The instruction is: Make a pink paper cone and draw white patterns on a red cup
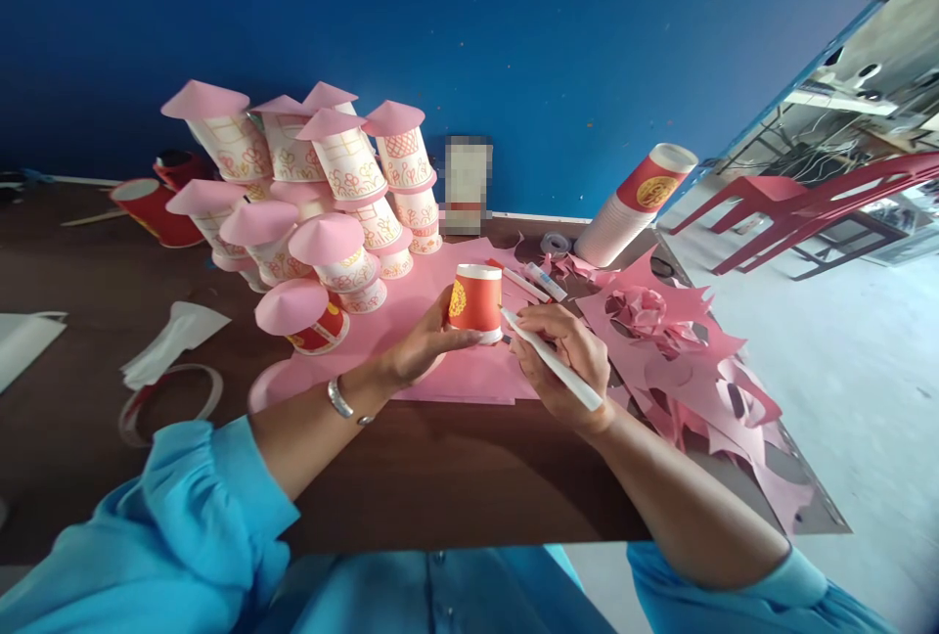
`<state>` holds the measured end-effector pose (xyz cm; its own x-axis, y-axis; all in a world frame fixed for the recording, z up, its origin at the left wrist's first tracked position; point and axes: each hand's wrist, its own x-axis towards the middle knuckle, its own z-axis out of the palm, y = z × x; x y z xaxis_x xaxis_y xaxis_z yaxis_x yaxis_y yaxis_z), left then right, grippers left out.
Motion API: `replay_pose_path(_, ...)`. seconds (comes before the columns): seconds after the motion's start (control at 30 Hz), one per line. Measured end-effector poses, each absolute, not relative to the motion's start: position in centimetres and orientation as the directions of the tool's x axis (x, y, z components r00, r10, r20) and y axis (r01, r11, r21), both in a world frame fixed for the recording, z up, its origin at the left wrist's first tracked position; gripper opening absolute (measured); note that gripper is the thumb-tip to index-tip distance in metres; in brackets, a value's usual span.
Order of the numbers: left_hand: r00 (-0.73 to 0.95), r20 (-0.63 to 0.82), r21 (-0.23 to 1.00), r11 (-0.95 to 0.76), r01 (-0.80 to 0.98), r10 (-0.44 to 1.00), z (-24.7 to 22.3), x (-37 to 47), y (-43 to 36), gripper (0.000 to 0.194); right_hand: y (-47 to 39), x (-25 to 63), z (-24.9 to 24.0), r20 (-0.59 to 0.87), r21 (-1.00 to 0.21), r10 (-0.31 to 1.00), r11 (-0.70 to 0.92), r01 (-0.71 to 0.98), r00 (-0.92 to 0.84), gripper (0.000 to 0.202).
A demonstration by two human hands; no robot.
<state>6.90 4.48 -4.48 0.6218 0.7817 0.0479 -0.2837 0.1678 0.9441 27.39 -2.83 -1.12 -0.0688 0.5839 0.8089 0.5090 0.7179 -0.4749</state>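
Note:
My left hand [431,339] is closed round a red paper cup [478,301] with a yellow emblem, its white rim at the top. In my right hand [563,360] is a long white pen-shaped tool [552,363]. Its narrow tip is at the cup's right side; I cannot tell whether it touches. Under both hands lies pink paper [469,382]. To the left stand several stacked paper-cup towers [338,164] with pink cone tops and drawn flowers. A red cup with a pink cone [291,307] stands in front of them.
Pink paper scraps [682,350] cover the table's right side. A tilted stack of paper cups [632,208] leans near the blue wall [514,47]. A tape roll [556,244], a ring of tape [172,404] and white paper [176,340] lie about. A red chair [778,208] stands beyond.

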Motion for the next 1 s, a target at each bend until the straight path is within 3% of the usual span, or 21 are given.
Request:
replay_pose_path(0.1, 0.608, 0.056, 0.949, 0.148, -0.280, 0.792, -4.6, 6.9, 4.5, 0.069, -2.8, 27.5, -1.2, 0.813, -0.407, 0.565, 0.723, 0.558, -0.138, 0.015)
replay_pose_path(0.23, 0.598, 0.064, 0.959, 0.117, -0.259, 0.799, -5.0, 6.7, 4.5, 0.063, -2.8, 27.4, -1.0, 0.844, -0.317, 0.490, 0.784, 0.534, -0.218, 0.016)
replay_pose_path(0.47, 0.599, 0.033, 0.962, 0.136, -0.235, 0.800, -4.6, 6.7, 4.4, 0.063, -3.6, 27.5, -1.0, 0.754, -0.515, 0.643, 0.704, 0.489, -0.131, 0.015)
replay_pose_path(0.67, 0.635, 0.010, 0.898, 0.273, -0.346, 0.773, -4.7, 6.7, 4.3, 0.054, -3.6, 27.5, -2.4, 0.680, -0.662, 0.733, 0.619, 0.423, -0.007, 0.017)
replay_pose_path(0.87, 0.614, 0.060, 0.854, 0.277, -0.440, 0.787, -5.0, 6.9, 4.5, 0.043, -3.8, 27.4, -1.4, 0.741, -0.513, 0.662, 0.668, 0.539, -0.115, 0.014)
replay_pose_path(1.0, 0.589, 0.099, 0.854, 0.236, -0.465, 0.802, -4.6, 7.2, 4.5, 0.046, -3.8, 27.4, -1.3, 0.760, -0.444, 0.624, 0.703, 0.555, -0.182, 0.013)
